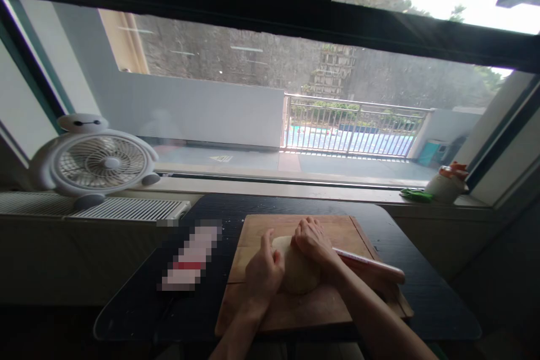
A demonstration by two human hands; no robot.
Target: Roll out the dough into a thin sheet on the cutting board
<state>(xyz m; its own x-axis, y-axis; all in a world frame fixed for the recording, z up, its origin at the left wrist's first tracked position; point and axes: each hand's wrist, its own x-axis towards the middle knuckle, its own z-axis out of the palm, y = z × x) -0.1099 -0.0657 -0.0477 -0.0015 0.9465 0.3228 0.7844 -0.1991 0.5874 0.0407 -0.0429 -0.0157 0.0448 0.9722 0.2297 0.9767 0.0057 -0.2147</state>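
While the dough (pixel 301 273) lies at lower centre of the frame, I should press evenly with the right hand (pixel 313 241), whose pinch I cannot tell, beside the loosely spread left hand (pixel 264 269).

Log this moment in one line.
left hand: beside dough; right hand: on dough; dough: on board; rolling pin: right of dough; board: on table
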